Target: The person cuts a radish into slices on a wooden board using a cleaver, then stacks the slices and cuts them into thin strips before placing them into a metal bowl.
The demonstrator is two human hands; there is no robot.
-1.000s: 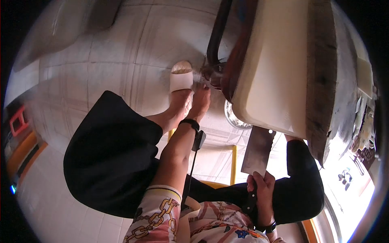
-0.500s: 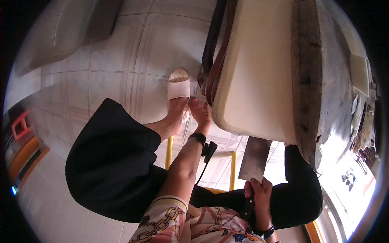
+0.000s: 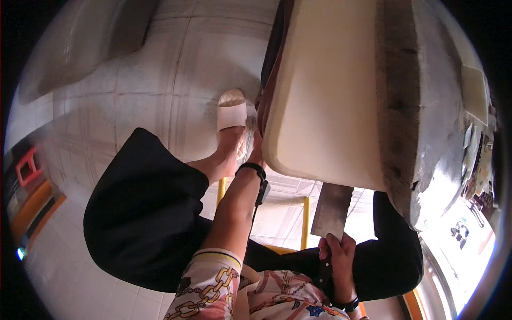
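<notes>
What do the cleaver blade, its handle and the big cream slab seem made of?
Cleaver blade: metal, probably steel, from its dull grey sheen.
Handle: black, perhaps plastic or dark wood; pale rivets show, no grain does.
Cream slab: smooth, likely plastic by its rounded corner and plain colour; possibly painted.

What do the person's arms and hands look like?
The left sleeve is pale with a pink and gold-chain print and striped cuff. The left wristband is black, with a dark box and thin cable; the right wristband is black too. The right hand is ungloved; the left hand is mostly hidden.
</notes>
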